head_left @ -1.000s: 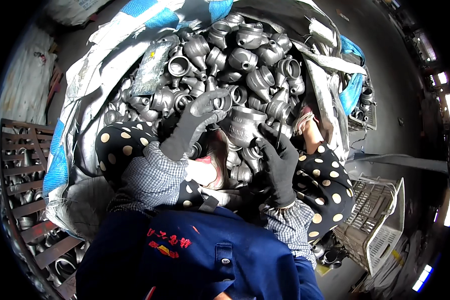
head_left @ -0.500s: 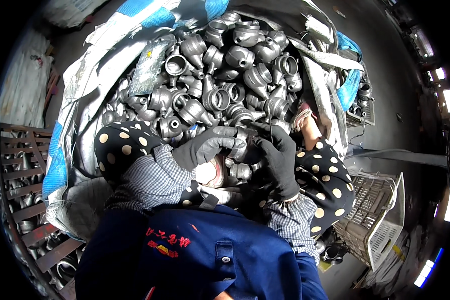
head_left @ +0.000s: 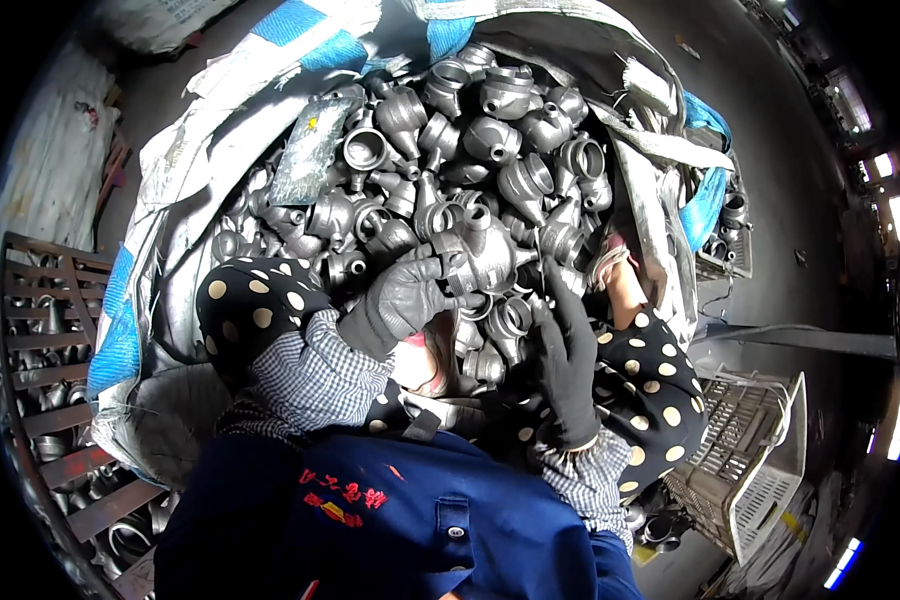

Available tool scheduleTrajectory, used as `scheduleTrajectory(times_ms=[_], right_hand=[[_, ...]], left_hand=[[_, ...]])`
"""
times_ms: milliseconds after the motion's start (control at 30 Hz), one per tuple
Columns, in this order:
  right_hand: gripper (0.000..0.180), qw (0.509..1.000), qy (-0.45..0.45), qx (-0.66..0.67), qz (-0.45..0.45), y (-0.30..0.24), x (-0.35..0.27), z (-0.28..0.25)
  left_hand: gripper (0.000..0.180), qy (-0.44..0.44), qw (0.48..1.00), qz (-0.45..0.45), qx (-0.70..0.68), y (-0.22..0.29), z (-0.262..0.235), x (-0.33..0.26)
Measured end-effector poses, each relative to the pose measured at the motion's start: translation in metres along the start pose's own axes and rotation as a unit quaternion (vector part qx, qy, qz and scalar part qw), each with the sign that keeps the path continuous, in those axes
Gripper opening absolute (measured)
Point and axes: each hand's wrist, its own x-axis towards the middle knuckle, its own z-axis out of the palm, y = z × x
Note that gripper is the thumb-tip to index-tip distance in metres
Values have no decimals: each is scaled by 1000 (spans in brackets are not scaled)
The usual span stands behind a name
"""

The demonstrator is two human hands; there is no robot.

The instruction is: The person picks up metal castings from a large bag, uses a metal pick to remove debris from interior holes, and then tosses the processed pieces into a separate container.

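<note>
Both my hands wear dark grey gloves. My left hand (head_left: 402, 302) is closed on the rim of a grey metal casting (head_left: 488, 255), a rounded body with a short spout pointing up and away. To the right, my right hand (head_left: 568, 355) is apart from that casting, its fingers pointing forward. A thin rod-like tool (head_left: 541, 262) rises from its fingertips; its full shape is hard to make out. Below the held casting, more castings (head_left: 508, 318) lie between my legs. A big heap of similar castings (head_left: 400, 115) spreads out in front.
A white woven sack (head_left: 185, 165) with blue straps surrounds the heap. On the heap's left lies a flat metal plate (head_left: 310, 150). A rusty slatted metal crate (head_left: 55, 385) with castings stands at left. A plastic basket (head_left: 740, 450) sits tilted at right, beside a metal bar (head_left: 800, 340).
The casting in my left hand has turned and risen, so its spout now shows. My right hand has moved back from it, its fingers straighter.
</note>
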Motion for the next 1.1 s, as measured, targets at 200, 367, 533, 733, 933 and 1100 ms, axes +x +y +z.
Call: scheduleTrajectory(times_ms=[200,367,533,733,933,1100], right_hand=[[41,999,44,15,-15,-1,-9,16],[39,998,49,-9,-43,1,-10,26],[42,996,68,-32,-54,4,-10,30],[56,991,49,-98,-74,7,-12,36],[62,982,22,-173,-75,2,-13,40],[63,975,9,-192,-108,11,-15,39]], left_hand=[[46,-35,991,40,-121,-3,-18,-1],[41,-98,986,67,-120,-11,-44,6],[42,-67,990,71,-100,-8,-18,4],[48,-44,988,74,-132,-14,-25,2],[51,-30,993,87,-79,-11,-15,0],[49,-37,992,95,-72,-10,-13,-2]])
